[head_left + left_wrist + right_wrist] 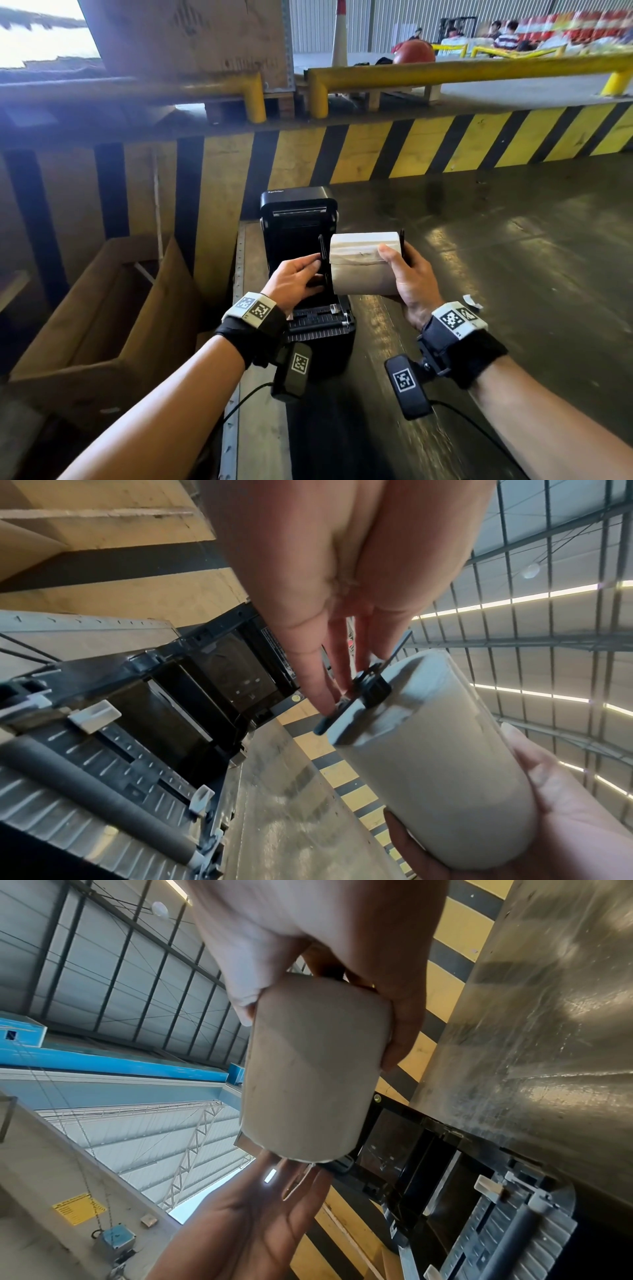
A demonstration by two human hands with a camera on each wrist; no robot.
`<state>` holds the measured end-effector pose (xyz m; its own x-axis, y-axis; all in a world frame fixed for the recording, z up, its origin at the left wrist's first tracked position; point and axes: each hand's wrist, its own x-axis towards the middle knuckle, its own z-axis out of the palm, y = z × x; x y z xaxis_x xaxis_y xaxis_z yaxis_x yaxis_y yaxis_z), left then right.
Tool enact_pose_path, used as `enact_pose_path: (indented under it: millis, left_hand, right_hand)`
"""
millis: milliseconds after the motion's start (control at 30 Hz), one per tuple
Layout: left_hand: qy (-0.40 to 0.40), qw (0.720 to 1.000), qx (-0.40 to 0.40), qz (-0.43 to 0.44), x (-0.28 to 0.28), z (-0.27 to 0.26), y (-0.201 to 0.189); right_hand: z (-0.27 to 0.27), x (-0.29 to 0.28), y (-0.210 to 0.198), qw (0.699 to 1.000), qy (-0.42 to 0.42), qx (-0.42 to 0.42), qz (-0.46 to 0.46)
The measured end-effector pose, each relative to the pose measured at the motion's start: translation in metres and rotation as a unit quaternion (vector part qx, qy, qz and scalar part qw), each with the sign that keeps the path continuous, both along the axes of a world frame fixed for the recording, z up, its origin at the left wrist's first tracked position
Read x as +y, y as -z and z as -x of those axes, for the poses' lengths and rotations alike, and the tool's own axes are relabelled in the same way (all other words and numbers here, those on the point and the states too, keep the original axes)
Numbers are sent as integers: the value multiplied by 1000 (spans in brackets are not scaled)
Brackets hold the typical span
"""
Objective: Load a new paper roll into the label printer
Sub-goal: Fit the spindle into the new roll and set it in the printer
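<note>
A black label printer (pixel 298 222) stands on the metal table with its lid raised and its roll bay (pixel 192 702) bare. Just right of it and above the table, my right hand (pixel 399 274) grips a white paper roll (pixel 363 267), thumb on top and fingers underneath. The roll sits on a black roll holder (pixel 323 260) with a plate at each end. My left hand (pixel 317 272) pinches the holder's left plate; its fingers (pixel 315 685) reach the hub (pixel 371 688). The right wrist view shows the roll (pixel 308 1074) end-on with the printer (pixel 445 1177) behind.
An open wooden crate (pixel 102 325) stands low to the left of the table. A yellow-and-black striped wall (pixel 411 147) rises behind the printer. A small paper scrap (pixel 472 302) lies on the shiny table (pixel 513 257) to the right. People sit far back.
</note>
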<state>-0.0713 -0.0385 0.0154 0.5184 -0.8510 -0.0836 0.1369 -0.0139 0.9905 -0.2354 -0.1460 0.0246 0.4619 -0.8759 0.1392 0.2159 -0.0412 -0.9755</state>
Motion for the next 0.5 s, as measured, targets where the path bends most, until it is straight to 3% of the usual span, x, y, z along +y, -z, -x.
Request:
enact_pose_path:
  millis: [233, 500]
  left_hand:
    - [3, 1000, 9, 9, -3, 4, -4]
    - [-14, 998, -54, -2, -9, 10, -9]
  right_hand:
    - [-1, -7, -5, 1000, 7, -4, -20]
    - [-1, -6, -2, 1000, 3, -2, 0]
